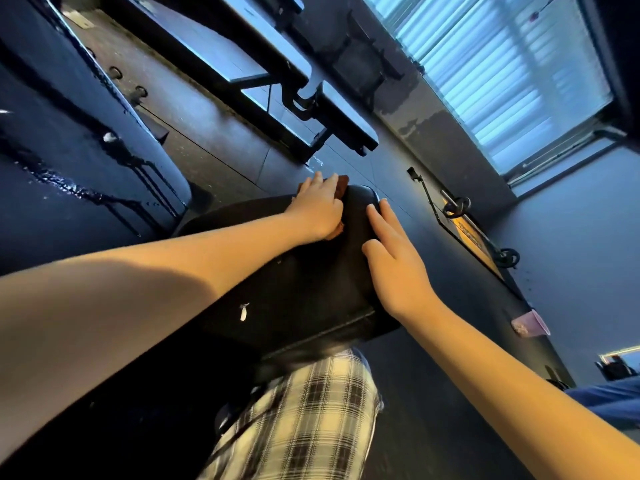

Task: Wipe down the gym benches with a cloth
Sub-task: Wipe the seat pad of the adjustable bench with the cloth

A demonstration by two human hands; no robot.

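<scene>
A black padded gym bench (304, 282) runs from my legs away toward the middle of the view. My left hand (320, 207) lies near the bench's far end, pressing a brown cloth (343, 186) onto the pad. Only small bits of the cloth show, beyond the fingers and under the palm. My right hand (394, 258) rests flat on the right side of the pad with straight fingers and holds nothing.
A second bench (349, 116) stands farther off across the dark rubber floor. A large dark padded machine (76, 140) fills the left. A window with blinds (502, 74) lies at the right, a thin bar with small weight plates (457, 206) below it, and a pink cup (531, 323) on the floor.
</scene>
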